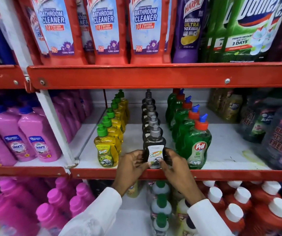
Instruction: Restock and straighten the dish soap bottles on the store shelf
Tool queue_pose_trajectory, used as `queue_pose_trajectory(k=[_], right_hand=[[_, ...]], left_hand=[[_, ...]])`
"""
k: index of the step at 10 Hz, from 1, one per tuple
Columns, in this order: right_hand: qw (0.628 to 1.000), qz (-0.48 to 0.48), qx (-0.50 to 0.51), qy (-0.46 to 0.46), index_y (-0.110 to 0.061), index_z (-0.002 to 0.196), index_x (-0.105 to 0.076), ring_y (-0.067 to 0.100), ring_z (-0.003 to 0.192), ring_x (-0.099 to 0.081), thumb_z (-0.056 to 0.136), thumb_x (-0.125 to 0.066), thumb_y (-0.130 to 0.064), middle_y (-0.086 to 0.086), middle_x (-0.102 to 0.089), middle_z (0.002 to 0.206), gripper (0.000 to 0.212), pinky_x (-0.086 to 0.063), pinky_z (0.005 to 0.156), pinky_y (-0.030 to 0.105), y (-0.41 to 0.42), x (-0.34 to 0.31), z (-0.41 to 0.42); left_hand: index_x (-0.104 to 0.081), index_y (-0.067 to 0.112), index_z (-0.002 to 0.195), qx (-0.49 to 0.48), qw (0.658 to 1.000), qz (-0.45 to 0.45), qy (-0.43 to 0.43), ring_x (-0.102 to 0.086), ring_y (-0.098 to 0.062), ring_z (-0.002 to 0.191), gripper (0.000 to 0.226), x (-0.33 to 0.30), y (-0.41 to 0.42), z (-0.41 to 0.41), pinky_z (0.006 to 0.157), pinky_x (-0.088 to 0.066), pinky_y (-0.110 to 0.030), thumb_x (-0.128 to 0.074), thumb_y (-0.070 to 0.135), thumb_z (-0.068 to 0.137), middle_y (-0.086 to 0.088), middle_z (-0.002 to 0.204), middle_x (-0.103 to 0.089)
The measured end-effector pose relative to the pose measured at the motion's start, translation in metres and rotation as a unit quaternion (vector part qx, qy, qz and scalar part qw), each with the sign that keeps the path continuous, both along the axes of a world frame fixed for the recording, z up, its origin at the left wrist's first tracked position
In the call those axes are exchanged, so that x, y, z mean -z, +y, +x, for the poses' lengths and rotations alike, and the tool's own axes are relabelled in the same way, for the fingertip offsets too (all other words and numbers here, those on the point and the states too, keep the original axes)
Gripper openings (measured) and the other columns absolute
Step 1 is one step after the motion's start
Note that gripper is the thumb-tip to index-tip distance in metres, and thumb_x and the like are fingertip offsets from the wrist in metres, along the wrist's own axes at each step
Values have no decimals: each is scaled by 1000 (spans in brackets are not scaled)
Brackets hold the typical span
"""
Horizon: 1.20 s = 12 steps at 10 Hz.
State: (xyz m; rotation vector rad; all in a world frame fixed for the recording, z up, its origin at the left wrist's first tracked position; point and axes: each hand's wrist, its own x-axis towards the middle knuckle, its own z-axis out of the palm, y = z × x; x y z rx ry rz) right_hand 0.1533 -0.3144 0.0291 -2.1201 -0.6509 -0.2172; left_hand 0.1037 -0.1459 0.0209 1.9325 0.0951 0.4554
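On the middle shelf [230,150] stand three rows of dish soap running front to back. The front black bottle [154,142] with a grey cap stands upright at the shelf's front edge. My left hand [131,165] grips its left side and my right hand [170,165] its right side, thumb on the white label. To its left is a row of yellow bottles [105,150] with green caps. To its right is a row of green Pril bottles [197,147] with red and blue caps.
Pink bottles [27,138] fill the left bay behind a white upright post [56,126]. Dark bundled packs [276,138] crowd the right end of the shelf. Red bathroom cleaner bottles [102,31] stand on the shelf above. More bottles sit on the shelf below.
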Motion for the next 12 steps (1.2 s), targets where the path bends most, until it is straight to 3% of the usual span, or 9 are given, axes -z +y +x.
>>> queue_pose_trajectory(k=[2,3,4,5,6,7,8,9,12], right_hand=[[992,99,82,10,-20,123,-64,7,99,-68,84,-74,-20,-8,-70,114,40,-54,93,25,4,5,-18],[963,189,168,-91,-20,104,-69,12,90,-67,84,-71,-12,-3,-72,101,21,-55,85,26,12,6,-47],[963,198,115,-144,-17,94,-71,-1,86,-63,80,-68,-5,-4,-70,92,19,-43,82,6,41,1,-68],[986,148,17,-80,-23,105,-70,-3,92,-63,83,-68,-6,-10,-69,102,28,-45,86,8,81,0,-69],[996,75,-35,-39,-20,123,-62,8,104,-64,86,-64,-12,-11,-65,118,39,-42,94,9,117,-1,-58],[998,33,-59,-12,-17,130,-59,15,109,-66,84,-64,-11,-1,-69,124,46,-41,93,11,133,-5,-47],[998,9,-65,0,-17,126,-63,11,103,-69,85,-66,-12,-2,-74,117,41,-50,96,21,134,-3,-39],[999,11,-51,15,-19,122,-66,8,99,-71,86,-67,-14,-4,-75,112,36,-55,93,29,135,-2,-37],[997,40,-29,51,-19,121,-67,4,93,-71,84,-71,-13,-12,-73,104,37,-58,91,32,137,0,-38]], left_hand=[[-65,12,119,-1,1000,6,-13,-70,3,95,42,-4,6,-13,86,-56,-17,-75,1,81,5,109,-74],[-72,21,107,-81,990,45,-104,-71,-2,93,27,-10,16,-43,87,-57,-22,-68,8,84,9,101,-76],[-74,23,86,-187,957,70,-211,-70,-9,85,18,-18,39,-75,80,-54,-23,-58,17,78,8,86,-75],[-66,23,92,-258,942,33,-209,-69,-15,84,21,-14,79,-79,79,-55,-32,-61,12,75,0,91,-72],[-58,21,114,-226,968,33,-107,-70,-15,94,42,-6,116,-72,82,-58,-32,-70,6,76,-3,111,-69],[-58,21,118,-103,992,65,-22,-71,-5,92,44,-1,135,-63,85,-60,-29,-74,7,79,4,109,-71],[-63,16,113,-49,994,95,5,-70,4,81,38,-2,141,-57,75,-57,-14,-75,1,80,14,96,-72],[-65,25,104,-44,995,89,1,-72,-1,81,36,-3,146,-55,73,-55,-11,-77,3,78,9,92,-74],[-65,26,108,-9,999,48,-7,-72,-3,84,39,4,151,-52,79,-59,-21,-79,6,78,-1,101,-77]])
